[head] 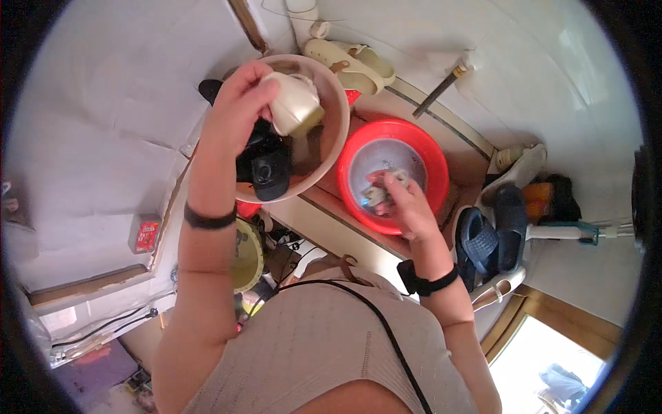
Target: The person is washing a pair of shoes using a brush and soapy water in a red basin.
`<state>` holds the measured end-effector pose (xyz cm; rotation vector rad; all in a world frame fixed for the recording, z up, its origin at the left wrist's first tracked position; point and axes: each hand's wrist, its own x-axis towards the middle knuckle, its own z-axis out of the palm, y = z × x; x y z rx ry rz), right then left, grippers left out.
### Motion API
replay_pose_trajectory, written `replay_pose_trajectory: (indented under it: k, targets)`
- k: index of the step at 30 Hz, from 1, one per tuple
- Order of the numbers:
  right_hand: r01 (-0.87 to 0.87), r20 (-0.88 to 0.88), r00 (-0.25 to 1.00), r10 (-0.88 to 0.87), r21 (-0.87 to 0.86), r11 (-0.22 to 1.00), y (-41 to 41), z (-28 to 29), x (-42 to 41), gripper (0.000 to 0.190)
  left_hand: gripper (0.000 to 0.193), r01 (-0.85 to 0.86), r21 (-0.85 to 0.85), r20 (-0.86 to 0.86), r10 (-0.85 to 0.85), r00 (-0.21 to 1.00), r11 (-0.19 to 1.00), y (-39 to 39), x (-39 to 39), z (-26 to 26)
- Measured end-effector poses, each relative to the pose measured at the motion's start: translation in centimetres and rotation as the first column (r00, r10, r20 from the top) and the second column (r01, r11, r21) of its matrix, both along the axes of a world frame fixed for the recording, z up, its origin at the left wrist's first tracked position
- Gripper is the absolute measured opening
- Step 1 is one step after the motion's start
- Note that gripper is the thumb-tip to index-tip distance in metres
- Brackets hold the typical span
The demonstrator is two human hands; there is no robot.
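Observation:
My left hand (248, 101) grips a pale, shiny shoe (296, 103), tilted over a large beige basin (339, 124). Black footwear (270, 171) lies in that basin, partly hidden by my left hand and forearm. My right hand (401, 194) holds a crumpled, light cloth (377, 195) over a red plastic basin (437, 155). The red basin holds water (380, 150) with small bubbles at its surface. The fingers of my right hand are a little blurred.
Cream clogs (351, 67) rest beyond the basins. A pipe (439, 92) juts from the wall. At the right, dark blue slippers (480, 240) and a pale strapped shoe (501, 287) lean by the wall. A yellow-green basin (248, 256) is at lower left, near black cables (297, 269).

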<state>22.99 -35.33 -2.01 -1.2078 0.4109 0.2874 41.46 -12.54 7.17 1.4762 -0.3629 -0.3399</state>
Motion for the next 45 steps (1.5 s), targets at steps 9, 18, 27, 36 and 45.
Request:
replay_pose_trajectory:
  k: [9,18,27,36,45]
  targets:
    - [-0.098,0.280,0.952,-0.127,0.668,0.738,-0.2,-1.7,-1.0,0.086,0.021,0.271,0.390,0.466,-0.442,0.767,0.880,-6.9,-13.0,-0.4]
    - [0.006,0.254,0.965,0.061,-0.255,0.967,-5.0,-2.1,-3.6,0.072,0.032,0.444,0.406,-0.115,-0.438,0.892,0.798,-11.5,-12.7,-7.5]
    - [-0.218,0.317,0.912,0.261,-0.164,0.962,-5.0,-5.3,-4.1,0.067,0.051,0.427,-0.088,-0.397,-0.425,0.813,0.900,-13.6,-14.6,-12.2]
    - [-0.464,-0.306,0.862,0.403,-0.159,0.872,-9.5,-19.7,2.8,0.039,0.048,-0.007,-0.063,-0.686,-0.038,0.727,0.998,-11.9,-13.3,-17.3]
    - [-0.503,-0.493,0.864,0.104,-0.843,0.187,-11.3,-39.7,5.6,0.048,0.050,-0.148,-0.166,-0.757,-0.030,0.653,0.975,-9.9,-11.7,-20.0]
